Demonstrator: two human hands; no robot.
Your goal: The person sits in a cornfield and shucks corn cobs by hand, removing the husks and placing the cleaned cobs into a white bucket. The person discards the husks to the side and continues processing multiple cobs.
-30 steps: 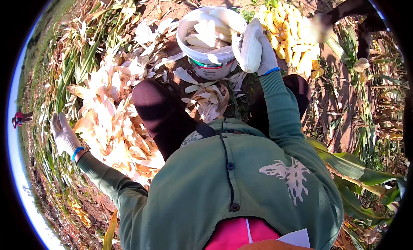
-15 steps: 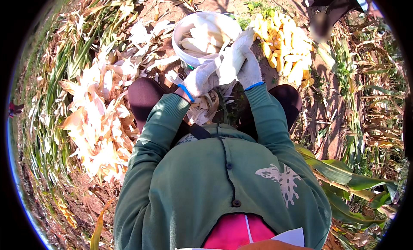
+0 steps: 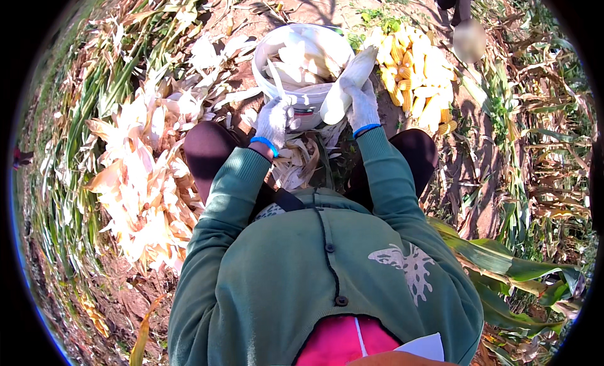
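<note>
My right hand [image 3: 363,108], in a white knit glove with a blue cuff, grips a corn ear in pale husk [image 3: 343,96] that slants up to the right, beside the bucket's near right rim. Gloved the same way, my left hand [image 3: 274,122] is closed round a thin pale strip of husk [image 3: 277,80], which sticks up past the bucket's left rim. Between and beyond both hands stands a white bucket [image 3: 307,101] holding several husked-over ears [image 3: 302,59]. The lower tip of the held ear hangs free, near the bucket's front.
To the right of the bucket lies a pile of bare yellow corn ears [image 3: 415,70]. A large heap of dry husks [image 3: 148,183] spreads on the left. Loose husks [image 3: 296,161] lie between my knees. Green corn leaves [image 3: 503,259] are at lower right. Another person [image 3: 464,7] is at the top right.
My left hand has drawn away from the ear toward the left, now with a husk strip in it. The right hand still holds the ear, which has tilted further to the right.
</note>
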